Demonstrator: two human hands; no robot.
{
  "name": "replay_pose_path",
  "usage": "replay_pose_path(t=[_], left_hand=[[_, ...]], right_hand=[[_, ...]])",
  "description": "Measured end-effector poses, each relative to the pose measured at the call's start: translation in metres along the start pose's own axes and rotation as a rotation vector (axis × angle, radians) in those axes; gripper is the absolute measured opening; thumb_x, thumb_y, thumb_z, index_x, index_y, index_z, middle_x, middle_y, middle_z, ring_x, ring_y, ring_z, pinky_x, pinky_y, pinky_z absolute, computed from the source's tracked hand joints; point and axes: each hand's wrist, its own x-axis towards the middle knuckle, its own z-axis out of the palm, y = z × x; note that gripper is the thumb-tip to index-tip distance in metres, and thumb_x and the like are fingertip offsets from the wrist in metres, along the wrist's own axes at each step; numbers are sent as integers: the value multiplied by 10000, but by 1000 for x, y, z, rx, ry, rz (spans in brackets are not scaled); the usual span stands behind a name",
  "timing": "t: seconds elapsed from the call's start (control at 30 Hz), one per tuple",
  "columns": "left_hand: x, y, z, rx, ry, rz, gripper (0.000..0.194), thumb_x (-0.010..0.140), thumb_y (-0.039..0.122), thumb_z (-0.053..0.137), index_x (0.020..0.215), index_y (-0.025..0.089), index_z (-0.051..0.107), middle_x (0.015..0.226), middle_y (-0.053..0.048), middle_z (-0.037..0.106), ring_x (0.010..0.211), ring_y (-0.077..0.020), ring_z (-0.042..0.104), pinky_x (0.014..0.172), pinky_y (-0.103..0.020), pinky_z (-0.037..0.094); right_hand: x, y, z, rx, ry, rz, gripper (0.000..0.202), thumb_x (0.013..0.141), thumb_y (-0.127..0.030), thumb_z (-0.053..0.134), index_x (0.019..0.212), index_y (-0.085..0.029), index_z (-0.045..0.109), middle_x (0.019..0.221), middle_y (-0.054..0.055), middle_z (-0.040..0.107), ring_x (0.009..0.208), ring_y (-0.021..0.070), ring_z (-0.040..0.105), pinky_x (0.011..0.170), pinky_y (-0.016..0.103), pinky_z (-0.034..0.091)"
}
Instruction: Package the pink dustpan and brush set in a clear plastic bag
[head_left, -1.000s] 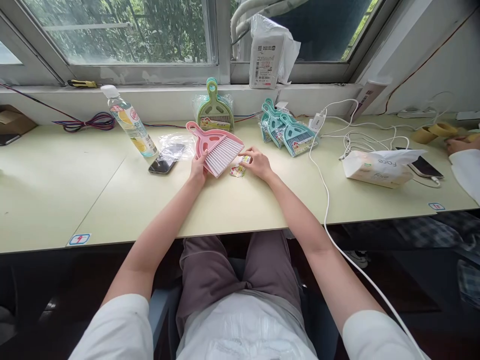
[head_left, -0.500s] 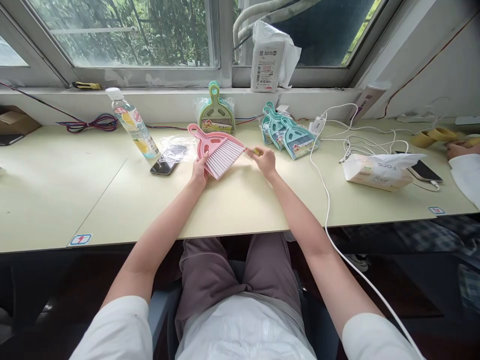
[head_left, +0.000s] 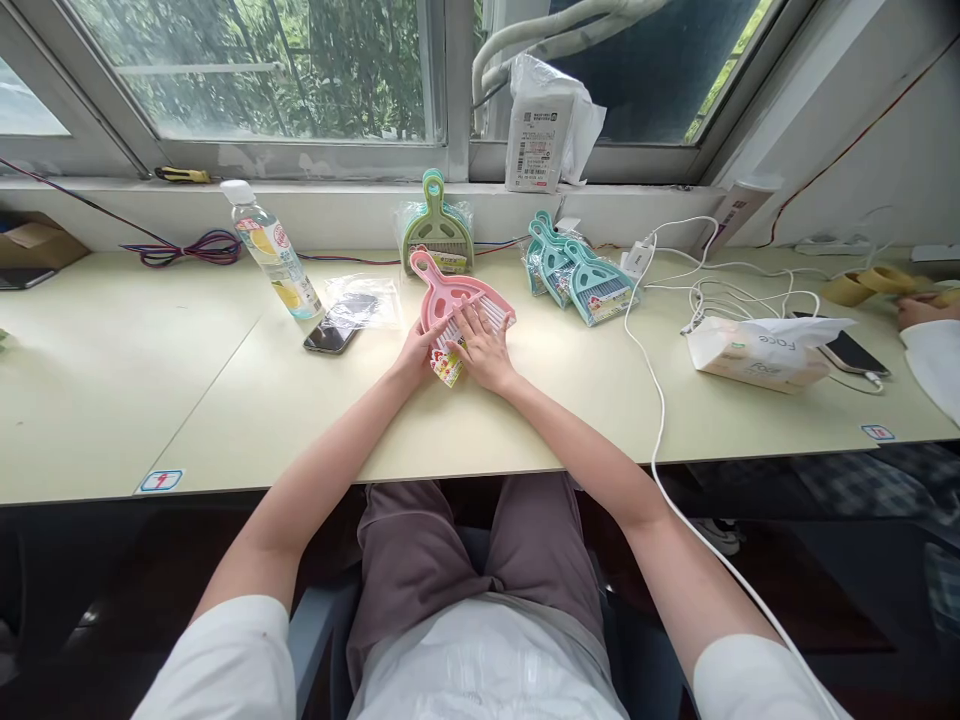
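Observation:
A pink mini dustpan and brush set (head_left: 437, 285) lies nested on the desk, its handle pointing up and left and its pale bristles facing up. My left hand (head_left: 417, 350) grips its lower left edge, thumb on top. Across the bristles lies my right hand (head_left: 484, 350), palm down with fingers stretched out and somewhat spread. A small printed label card (head_left: 448, 366), yellow, red and white, sticks out below between my two hands, partly covered by the right fingers. Behind stands a green dustpan and brush set (head_left: 435, 225) in clear wrap.
Wrapped teal dustpan sets (head_left: 596, 280) lie at the right, near white cables (head_left: 660, 400) and a tissue pack (head_left: 761, 355). On the left are a tilted-looking bottle (head_left: 274, 255), a phone (head_left: 330, 336) and a clear plastic bag (head_left: 367, 298). Another person's hand (head_left: 926, 308) is far right.
The pink set has shifted right and turned, and now rests lower on the desk. My right hand has moved from its right tip onto the bristles, where the label card now shows.

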Motion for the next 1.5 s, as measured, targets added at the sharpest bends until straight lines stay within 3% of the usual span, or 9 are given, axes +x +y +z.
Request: replay_pose_path(t=[0.17, 0.4, 0.63, 0.77, 0.87, 1.03, 1.23, 1.4, 1.5], left_hand=[[2, -2, -4, 38, 5, -6, 690, 633, 209, 828, 1268, 184, 560, 1187, -110, 691, 1208, -286, 595, 1066, -429, 456], [-1, 0, -1, 90, 70, -10, 662, 552, 38, 768, 1179, 163, 596, 1074, -76, 720, 1115, -276, 644, 998, -406, 510], [1, 0, -6, 67, 104, 22, 700, 577, 62, 753, 1242, 171, 561, 1087, -85, 714, 1046, -253, 669, 957, -412, 526], [1, 1, -7, 78, 113, 42, 747, 576, 75, 762, 1278, 181, 532, 1053, -79, 722, 1034, -243, 672, 955, -402, 524], [2, 1, -8, 90, 116, 33, 689, 564, 89, 781, 1215, 170, 572, 1030, -77, 726, 1008, -244, 679, 936, -393, 534], [3, 0, -9, 84, 121, 28, 588, 545, 98, 792, 1104, 161, 618, 1024, -73, 726, 1028, -255, 673, 946, -391, 531], [2, 1, -10, 85, 127, 22, 557, 567, 100, 763, 1101, 156, 617, 1053, -80, 723, 1036, -260, 673, 964, -405, 525], [1, 3, -8, 101, 141, 7, 558, 570, 99, 748, 1109, 155, 616, 1022, -75, 728, 990, -251, 686, 941, -403, 533], [2, 2, -10, 93, 135, 17, 568, 577, 99, 741, 1126, 164, 614, 1046, -74, 725, 988, -244, 685, 920, -387, 541]], right_hand=[[5, 16, 3, 49, -4, 167, 621, 1000, -492, 178, 1561, -253, 62, 1634, 81, 87, 1515, 239, 23, 1110, 685, -75], [7, 24, -5, 106, 93, 256, 593, 995, -493, 183, 1553, -309, 111, 1633, 73, 118, 1509, 258, 36, 1102, 712, 17], [5, 30, -14, 126, 264, 344, 505, 983, -437, 297, 1463, -294, 361, 1572, 94, 286, 1447, 272, 234, 1133, 632, 139], [5, 37, -16, 136, 265, 409, 400, 954, -394, 408, 1305, -256, 543, 1469, 115, 425, 1354, 281, 365, 1118, 546, 254], [5, 37, -16, 146, 276, 384, 348, 936, -372, 456, 1240, -264, 588, 1434, 108, 465, 1330, 280, 388, 1109, 531, 270], [4, 33, -16, 156, 284, 366, 344, 926, -362, 475, 1239, -270, 583, 1447, 103, 452, 1352, 280, 363, 1112, 540, 260], [3, 31, -15, 163, 268, 349, 349, 922, -364, 476, 1240, -263, 578, 1454, 106, 445, 1364, 279, 346, 1121, 548, 244], [5, 34, -12, 205, 320, 392, 469, 917, -405, 460, 1361, -256, 455, 1495, 115, 398, 1394, 270, 325, 1130, 536, 253], [6, 36, -8, 377, 354, 476, 580, 919, -421, 443, 1443, -199, 333, 1537, 157, 327, 1425, 254, 305, 1124, 475, 313]])
